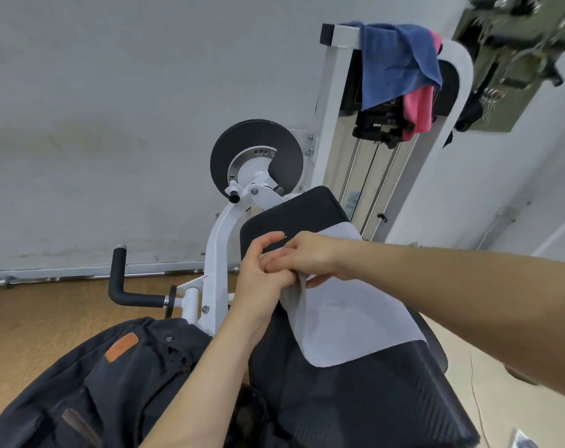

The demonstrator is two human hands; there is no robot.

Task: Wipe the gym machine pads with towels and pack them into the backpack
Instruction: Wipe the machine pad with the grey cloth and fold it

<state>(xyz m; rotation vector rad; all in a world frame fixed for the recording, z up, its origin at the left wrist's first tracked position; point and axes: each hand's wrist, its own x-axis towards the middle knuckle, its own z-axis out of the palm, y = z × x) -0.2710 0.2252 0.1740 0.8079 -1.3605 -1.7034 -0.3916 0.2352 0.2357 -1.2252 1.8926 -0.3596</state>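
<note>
From the head camera I see my left hand (pixel 265 273) and right hand (pixel 307 258) both pinching the near edge of the white towel (pixel 349 312) spread across the black pad (pixel 355 392). The backpack (pixel 90 379) sits just left of it; blue towel (pixel 397 63) and pink towel (pixel 418 108) hang above.

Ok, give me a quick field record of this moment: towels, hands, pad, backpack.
grey towel: spread flat on the black seat pad
left hand: pinching the towel's left edge
right hand: gripping the same edge, beside the left
blue towel: draped over the machine's top frame
pink towel: hanging under the blue one
backpack: lower left, beside the seat; no towel seen in it
</note>
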